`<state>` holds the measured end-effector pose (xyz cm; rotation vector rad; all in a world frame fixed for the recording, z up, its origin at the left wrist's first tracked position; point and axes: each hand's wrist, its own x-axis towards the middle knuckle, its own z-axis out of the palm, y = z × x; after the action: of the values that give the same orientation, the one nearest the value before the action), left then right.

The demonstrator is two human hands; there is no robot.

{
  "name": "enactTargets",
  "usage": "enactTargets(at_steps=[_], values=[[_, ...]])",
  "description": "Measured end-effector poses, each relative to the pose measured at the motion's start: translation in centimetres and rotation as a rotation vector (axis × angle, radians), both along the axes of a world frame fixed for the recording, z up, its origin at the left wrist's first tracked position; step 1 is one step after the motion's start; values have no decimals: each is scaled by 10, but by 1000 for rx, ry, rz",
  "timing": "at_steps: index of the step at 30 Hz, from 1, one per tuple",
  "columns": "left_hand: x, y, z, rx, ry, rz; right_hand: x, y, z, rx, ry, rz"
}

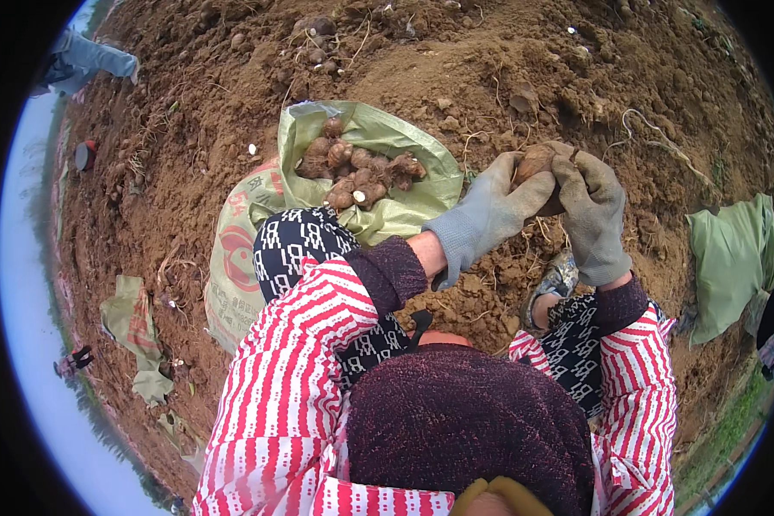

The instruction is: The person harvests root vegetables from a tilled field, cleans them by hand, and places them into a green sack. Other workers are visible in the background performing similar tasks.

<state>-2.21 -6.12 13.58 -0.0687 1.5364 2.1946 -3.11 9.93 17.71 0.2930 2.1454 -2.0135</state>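
Both hands wear grey work gloves soiled with earth. My left hand grips a brown taro corm from its left side. From the right, my right hand closes on the same corm, so the gloves hide much of it. To the left of my hands, a woven plastic sack lies on the soil with its mouth spread wide. Several brown taro corms are piled in that mouth, one showing a pale cut face. Printing marks the sack's outer side.
Loose brown soil with roots surrounds me. More corms lie on the ground ahead. A green sack is at the right, another sack at the left. A person's leg shows at upper left, near a red-and-dark object.
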Motion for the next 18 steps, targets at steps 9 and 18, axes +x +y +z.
enactTargets(at_steps=[9,18], values=[[-33,-70,-29,-706,-73,75,11,-2,19,470,17,543],[-71,-231,-11,-1823,86,-784,31,-5,-9,478,44,568]])
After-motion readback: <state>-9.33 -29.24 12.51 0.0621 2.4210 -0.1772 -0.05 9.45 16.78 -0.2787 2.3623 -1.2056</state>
